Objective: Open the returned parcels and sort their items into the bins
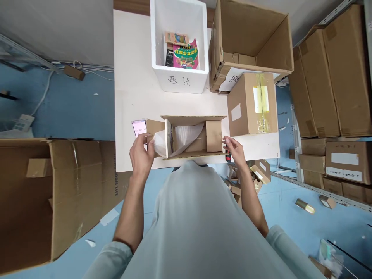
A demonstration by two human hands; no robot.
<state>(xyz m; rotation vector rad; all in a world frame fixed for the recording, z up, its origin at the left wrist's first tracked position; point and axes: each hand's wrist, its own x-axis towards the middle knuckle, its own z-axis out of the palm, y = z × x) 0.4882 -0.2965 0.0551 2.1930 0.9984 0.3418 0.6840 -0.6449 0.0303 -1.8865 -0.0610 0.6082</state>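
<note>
A small open cardboard box (195, 152) lies near the table's front edge, its top facing me. A white packing sheet (186, 136) runs inside it and drapes out over its left wall. At that left end, my left hand (142, 153) has its thumb and fingers closed at the sheet's loose edge. My right hand (236, 152) is by the box's right end, fingers slightly curled and apart, with nothing visible in them. Below those fingers sits a red-and-black object (228, 156), partly hidden. Just beyond my left fingers lies a phone (139, 128) with a lit screen.
A white foam bin (180, 79) holding several packets and a large open carton (255, 23) stand at the table's back. A taped box (238, 112) sits right. A big carton (78, 193) is at left; stacked boxes (345, 159) fill the right shelf.
</note>
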